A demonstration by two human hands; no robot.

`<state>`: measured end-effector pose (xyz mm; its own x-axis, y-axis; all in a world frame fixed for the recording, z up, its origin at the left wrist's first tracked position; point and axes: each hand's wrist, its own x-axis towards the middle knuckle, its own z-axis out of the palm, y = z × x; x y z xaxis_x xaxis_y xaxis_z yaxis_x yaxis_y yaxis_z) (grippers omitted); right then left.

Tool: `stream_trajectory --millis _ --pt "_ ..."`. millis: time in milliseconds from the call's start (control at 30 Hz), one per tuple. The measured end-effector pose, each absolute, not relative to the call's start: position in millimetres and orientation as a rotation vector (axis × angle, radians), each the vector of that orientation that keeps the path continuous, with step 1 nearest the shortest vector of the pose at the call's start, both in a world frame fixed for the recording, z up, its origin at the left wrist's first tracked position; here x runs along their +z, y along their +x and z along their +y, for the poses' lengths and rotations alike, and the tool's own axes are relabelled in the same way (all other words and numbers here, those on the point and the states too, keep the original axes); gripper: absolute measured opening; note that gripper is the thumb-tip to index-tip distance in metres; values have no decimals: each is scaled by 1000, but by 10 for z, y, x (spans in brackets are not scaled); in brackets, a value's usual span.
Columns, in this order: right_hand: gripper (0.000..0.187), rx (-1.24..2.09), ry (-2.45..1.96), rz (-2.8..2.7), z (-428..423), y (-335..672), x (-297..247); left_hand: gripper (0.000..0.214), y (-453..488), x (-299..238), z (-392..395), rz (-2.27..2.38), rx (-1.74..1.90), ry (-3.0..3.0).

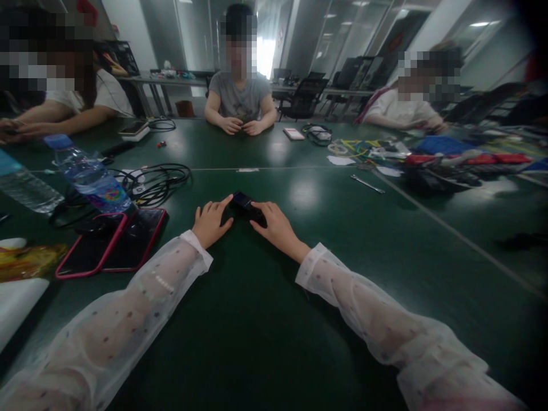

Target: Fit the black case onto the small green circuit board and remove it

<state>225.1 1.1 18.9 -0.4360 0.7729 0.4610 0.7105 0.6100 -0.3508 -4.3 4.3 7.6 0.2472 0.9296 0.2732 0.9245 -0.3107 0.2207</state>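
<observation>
Handling is judged to be under way: both hands are at the black device (242, 200), and no finished result shows; how much is left cannot be judged. The device appears to rest on the worktop (257, 325), beyond and to the right of the pink-edged phones (136, 242). Left hand (212, 224): grip apart, index fingertip at the device's edge. Right hand (276, 228): fingers at its other end; whether clamped, cannot tell. Device: small, block-shaped, dark-screened, faint light marks.

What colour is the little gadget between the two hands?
The gadget looks black; it shows best in the head view.
</observation>
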Motion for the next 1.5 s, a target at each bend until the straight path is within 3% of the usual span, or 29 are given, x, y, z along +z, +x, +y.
stream_trajectory --millis 433,700,900,1133,1500 --pt "50 226 -1121 -2221 -23 2265 180 71 -67 6 48 1888 534 2487" --pt "53 50 -1121 -1949 6 2331 196 50 -63 11 57 1895 483 2502" --pt "51 -96 -1264 -1789 314 2737 136 49 -80 17 61 1888 444 2488" --pt "48 -5 -1409 -1525 551 3002 -48 47 -109 25 79 1855 433 2498" --pt "47 90 -1473 -1561 601 3023 -114 47 -122 29 89 1847 409 2494"
